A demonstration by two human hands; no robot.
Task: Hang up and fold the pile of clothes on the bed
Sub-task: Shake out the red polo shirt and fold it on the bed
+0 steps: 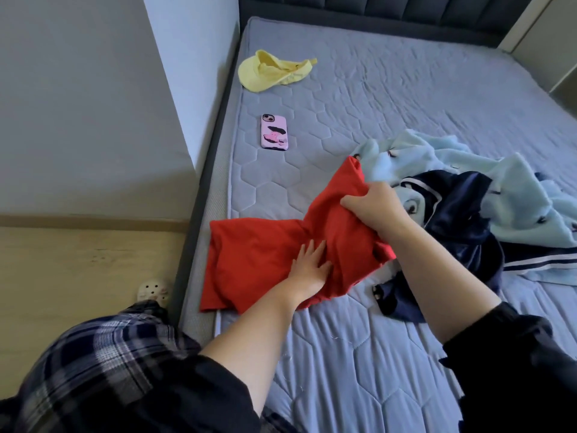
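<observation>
A red shirt [256,254] lies partly spread near the left edge of the bed [359,98]. My left hand [309,267] presses flat on its middle, fingers spread. My right hand [374,207] grips a bunched upper part of the red shirt and lifts it off the mattress. To the right lies the pile: a light blue fleece garment [499,182] with a dark navy satin garment [462,214] on top of it.
A yellow cap [268,71] lies near the bed's far left corner. A phone in a pink case [274,131] lies on the mattress behind the red shirt. A dark headboard [390,10] is at the back, a wall and wooden floor [78,270] to the left.
</observation>
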